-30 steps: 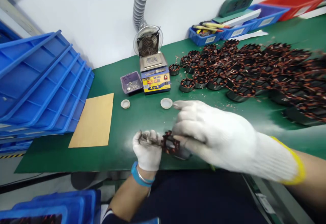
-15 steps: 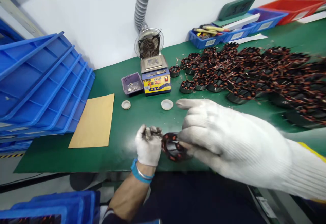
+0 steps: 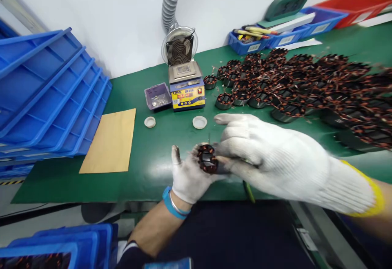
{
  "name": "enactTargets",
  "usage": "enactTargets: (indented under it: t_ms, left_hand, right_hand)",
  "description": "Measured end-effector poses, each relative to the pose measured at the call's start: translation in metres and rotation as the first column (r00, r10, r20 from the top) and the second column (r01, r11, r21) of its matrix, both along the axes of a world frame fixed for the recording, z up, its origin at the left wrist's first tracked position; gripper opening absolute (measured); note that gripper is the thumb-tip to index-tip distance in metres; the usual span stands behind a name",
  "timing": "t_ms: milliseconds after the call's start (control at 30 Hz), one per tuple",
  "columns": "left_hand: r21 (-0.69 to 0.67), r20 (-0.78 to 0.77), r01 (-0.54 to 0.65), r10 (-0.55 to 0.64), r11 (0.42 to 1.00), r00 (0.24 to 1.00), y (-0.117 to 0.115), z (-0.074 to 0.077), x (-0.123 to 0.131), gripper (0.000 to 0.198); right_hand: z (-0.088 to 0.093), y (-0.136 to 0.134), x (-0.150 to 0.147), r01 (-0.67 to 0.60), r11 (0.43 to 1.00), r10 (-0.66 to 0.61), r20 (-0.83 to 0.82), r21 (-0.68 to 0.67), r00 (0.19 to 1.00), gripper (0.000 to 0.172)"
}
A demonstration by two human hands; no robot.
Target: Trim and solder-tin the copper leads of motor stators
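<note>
Both my hands wear white knit gloves and meet over the near edge of the green table (image 3: 143, 154). A small round stator (image 3: 207, 158) wound with copper wire sits between them. My left hand (image 3: 188, 176) cups it from below and the left, with one dirty fingertip raised. My right hand (image 3: 263, 154) grips the stator's right side with thumb and lower fingers, its index finger stretched out flat toward the left. A thin green tool (image 3: 248, 190) pokes out under my right hand.
A large heap of wound stators (image 3: 306, 85) covers the right of the table. A solder pot with a fan and hose (image 3: 186, 85), a purple tray (image 3: 157, 96), two white caps (image 3: 199, 122), brown card (image 3: 110, 140), stacked blue trays (image 3: 49, 97) and bins (image 3: 275, 34) surround it.
My left hand has opened from a fist and now cups the stator. The stator has turned upright and moved slightly up between both hands.
</note>
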State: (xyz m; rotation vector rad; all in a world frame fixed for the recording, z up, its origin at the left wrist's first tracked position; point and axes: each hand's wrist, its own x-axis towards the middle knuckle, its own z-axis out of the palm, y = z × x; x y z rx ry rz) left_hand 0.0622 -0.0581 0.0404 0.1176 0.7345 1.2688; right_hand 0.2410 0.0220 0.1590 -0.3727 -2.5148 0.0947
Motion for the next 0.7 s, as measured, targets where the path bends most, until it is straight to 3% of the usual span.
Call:
enactTargets:
  t_ms: [233, 367, 433, 500, 600, 633, 700]
  left_hand:
    - [0.006, 0.036, -0.026, 0.026, 1.000, 0.999, 0.003, -0.007, -0.002, 0.063]
    - [0.016, 0.098, 0.275, -0.276, 0.961, 0.956, 0.007, -0.013, 0.006, 0.075]
    - [0.003, 0.110, 0.324, -0.323, 0.946, 0.940, 0.008, -0.012, 0.010, 0.070]
    - [-0.031, 0.116, 0.247, -0.242, 0.968, 0.963, 0.008, -0.007, 0.011, 0.061]
    - [-0.120, 0.154, 0.156, -0.136, 0.981, 0.979, 0.011, 0.002, 0.005, 0.061]
    - [-0.158, 0.178, 0.143, -0.114, 0.977, 0.977, 0.012, 0.004, 0.003, 0.062]
    - [-0.223, 0.228, 0.130, -0.078, 0.966, 0.971, 0.013, 0.008, -0.001, 0.061]
  right_hand:
    - [-0.025, 0.003, 0.014, 0.067, 0.978, -0.080, -0.058, -0.198, 0.995, 0.022]
    - [-0.027, 0.001, 0.010, 0.061, 0.963, -0.069, -0.023, -0.263, 0.997, 0.018]
    - [-0.024, 0.002, 0.008, 0.064, 0.925, -0.077, -0.019, -0.374, 0.997, 0.020]
    - [-0.022, 0.005, 0.012, 0.113, 0.828, -0.208, -0.114, -0.550, 0.971, 0.026]
    - [-0.029, 0.011, 0.023, 0.186, 0.581, -0.575, -0.238, -0.793, 0.783, 0.032]
    - [-0.035, 0.012, 0.026, 0.195, 0.504, -0.634, -0.208, -0.841, 0.745, 0.033]
    - [-0.052, 0.012, 0.027, 0.216, 0.396, -0.608, -0.078, -0.893, 0.790, 0.038]
